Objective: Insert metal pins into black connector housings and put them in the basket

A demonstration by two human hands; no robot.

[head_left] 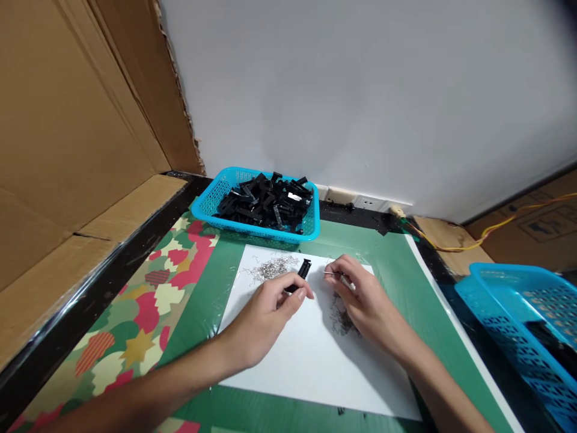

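My left hand (277,304) pinches a narrow black plastic piece (305,269), tilted up and away from me over a white sheet (288,367). Just right of it, my right hand (356,288) holds a thin metal pin (330,273) between thumb and fingers, its tip pointing left. Pin and black piece are apart. Beyond my left hand lies a pile of small silvery metal parts (273,267). Darker thin metal parts (342,319) lie partly hidden under my right hand.
A blue basket (256,230) full of black plastic pieces (270,201) stands behind the sheet. Another blue basket (509,270) with black pieces is at the right. Cardboard (81,108) rises at the left. Sockets (369,202) and a yellow cable (491,228) run along the wall.
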